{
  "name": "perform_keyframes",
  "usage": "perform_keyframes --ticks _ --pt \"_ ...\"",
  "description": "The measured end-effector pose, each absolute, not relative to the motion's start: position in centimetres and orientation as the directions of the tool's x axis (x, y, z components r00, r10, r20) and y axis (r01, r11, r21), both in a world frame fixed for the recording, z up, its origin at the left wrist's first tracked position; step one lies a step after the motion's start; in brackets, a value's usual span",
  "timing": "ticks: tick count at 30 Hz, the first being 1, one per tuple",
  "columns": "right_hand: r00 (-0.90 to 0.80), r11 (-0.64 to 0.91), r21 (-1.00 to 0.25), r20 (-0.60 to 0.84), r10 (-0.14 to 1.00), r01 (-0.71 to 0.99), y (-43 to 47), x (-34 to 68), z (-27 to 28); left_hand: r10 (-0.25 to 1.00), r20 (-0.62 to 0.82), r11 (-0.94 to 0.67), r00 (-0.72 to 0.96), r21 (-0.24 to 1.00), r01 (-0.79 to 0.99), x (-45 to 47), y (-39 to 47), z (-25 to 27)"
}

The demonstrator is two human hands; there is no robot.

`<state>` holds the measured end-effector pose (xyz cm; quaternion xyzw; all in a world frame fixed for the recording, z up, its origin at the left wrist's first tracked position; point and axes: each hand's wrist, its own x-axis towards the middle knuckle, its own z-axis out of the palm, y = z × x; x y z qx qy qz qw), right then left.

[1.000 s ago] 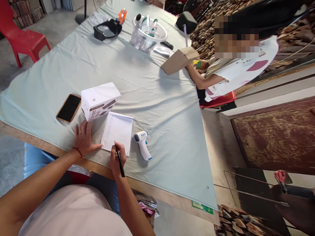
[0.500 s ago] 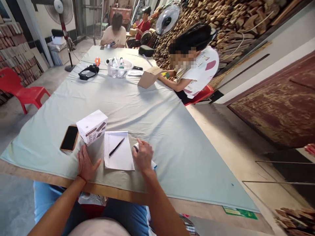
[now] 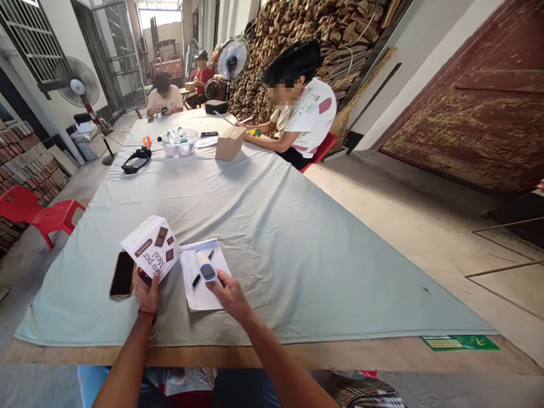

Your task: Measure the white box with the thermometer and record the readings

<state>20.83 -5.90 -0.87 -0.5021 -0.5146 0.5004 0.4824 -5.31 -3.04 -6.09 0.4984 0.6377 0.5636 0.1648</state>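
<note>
My left hand (image 3: 147, 290) grips the lower edge of a white box (image 3: 149, 245) printed with brown squares and "Su-per Meal"; the box is tilted. In my right hand (image 3: 232, 294) is a white infrared thermometer (image 3: 207, 267) with a blue-rimmed display facing up. It is held above a notepad (image 3: 189, 294), whose page has some writing along the left. A black pen (image 3: 196, 280) lies on the pad, partly hidden behind the thermometer. Beside my left hand, a phone (image 3: 122, 275) with a dark screen and orange-brown edge lies on the cloth.
A pale green cloth (image 3: 323, 272) covers the table. Farther off are a black headset-like strap (image 3: 136, 162), a clear basin (image 3: 193, 137) of bottles, and a cardboard box (image 3: 229, 144). One person (image 3: 312, 113) sits at the right side; others sit at the back. A red chair (image 3: 46, 212) stands left.
My right hand has lifted the thermometer off the cloth and brought it left over the notepad. My left hand has taken hold of the white box and tipped it. The view has shifted.
</note>
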Motion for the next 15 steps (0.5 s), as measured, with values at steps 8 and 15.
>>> perform_keyframes --ticks 8,15 --pt "-0.198 -0.067 -0.990 -0.042 0.979 -0.123 -5.2 13.9 -1.0 0.835 0.387 -0.147 -0.391 0.842 0.519 -5.0 -3.8 -5.5" --pt "-0.191 -0.084 -0.994 -0.070 0.979 -0.067 -4.5 12.9 -2.1 0.825 0.408 -0.110 -0.390 0.795 0.597 -4.6 -4.1 -5.6"
